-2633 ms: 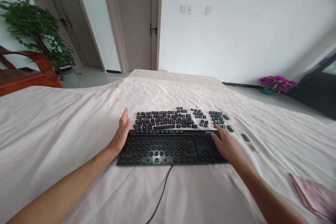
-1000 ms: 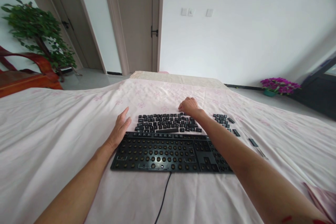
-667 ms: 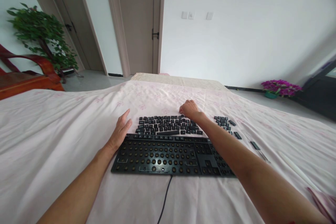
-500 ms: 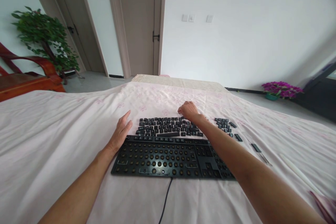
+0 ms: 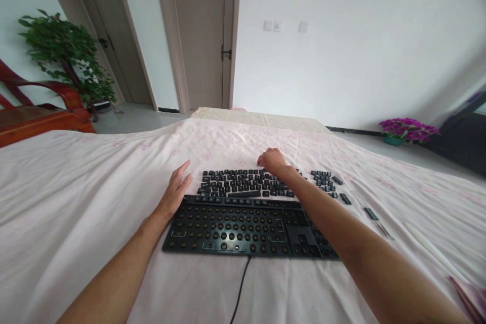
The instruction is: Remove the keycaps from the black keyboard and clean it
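A black keyboard (image 5: 243, 223) with most keycaps off lies on a pale pink bedsheet (image 5: 94, 172), its cable (image 5: 240, 288) running toward me. Rows of loose black keycaps (image 5: 235, 183) lie just behind it, with a smaller group (image 5: 324, 179) to the right. My left hand (image 5: 175, 193) rests flat with fingers straight against the keyboard's left end. My right hand (image 5: 272, 160) reaches over the keyboard to the far edge of the keycaps, fingers curled down onto them. What it pinches is hidden.
A few stray keycaps and a thin tool (image 5: 374, 215) lie right of the keyboard. A folded pink cloth (image 5: 471, 296) sits at the lower right. Beyond the bed are doors, a plant (image 5: 64, 55), a red wooden chair (image 5: 38, 111) and purple flowers (image 5: 408, 129).
My right hand left the keyboard's right end and reached forward to the far edge of the keycaps, where it stays. The left hand has not moved.
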### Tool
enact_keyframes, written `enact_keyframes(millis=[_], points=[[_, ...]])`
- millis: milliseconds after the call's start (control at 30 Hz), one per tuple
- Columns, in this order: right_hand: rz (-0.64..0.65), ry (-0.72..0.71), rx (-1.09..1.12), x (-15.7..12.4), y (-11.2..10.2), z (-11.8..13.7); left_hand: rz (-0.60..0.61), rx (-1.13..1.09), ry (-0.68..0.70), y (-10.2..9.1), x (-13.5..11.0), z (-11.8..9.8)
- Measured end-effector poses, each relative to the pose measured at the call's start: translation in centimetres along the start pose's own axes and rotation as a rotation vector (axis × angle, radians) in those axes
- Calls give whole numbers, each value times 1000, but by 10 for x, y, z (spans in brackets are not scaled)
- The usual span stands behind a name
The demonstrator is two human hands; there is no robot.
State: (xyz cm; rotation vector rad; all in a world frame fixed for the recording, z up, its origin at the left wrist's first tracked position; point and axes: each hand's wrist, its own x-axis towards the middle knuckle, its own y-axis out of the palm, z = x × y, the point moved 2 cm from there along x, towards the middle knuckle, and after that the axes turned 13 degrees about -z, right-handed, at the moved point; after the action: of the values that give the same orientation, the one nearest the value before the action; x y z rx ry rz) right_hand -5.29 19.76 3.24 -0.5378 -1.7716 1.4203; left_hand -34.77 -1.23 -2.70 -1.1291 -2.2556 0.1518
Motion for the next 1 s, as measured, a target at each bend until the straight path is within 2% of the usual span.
enact_keyframes(millis=[133, 200, 367, 467, 567, 767, 1000], points=[[-57, 56, 86, -13, -18, 0, -31, 7, -27, 0, -1, -2], [-70, 121, 229, -30, -29, -1, -44, 17, -28, 0, -1, -1], [-76, 335, 805, -97, -49, -1, -57, 79, 32, 0, 0, 7], [-64, 477, 976, -136, -56, 4, -52, 106, 52, 1, 1, 10], [-55, 630, 1072, -161, -60, 10, -59, 122, 58, 2, 1, 12], [15, 809, 1169, -173, -55, 20, -70, 122, 65, 1, 1, 12], [82, 865, 1264, -171, -46, 21, -66, 139, 67, 1, 0, 9]])
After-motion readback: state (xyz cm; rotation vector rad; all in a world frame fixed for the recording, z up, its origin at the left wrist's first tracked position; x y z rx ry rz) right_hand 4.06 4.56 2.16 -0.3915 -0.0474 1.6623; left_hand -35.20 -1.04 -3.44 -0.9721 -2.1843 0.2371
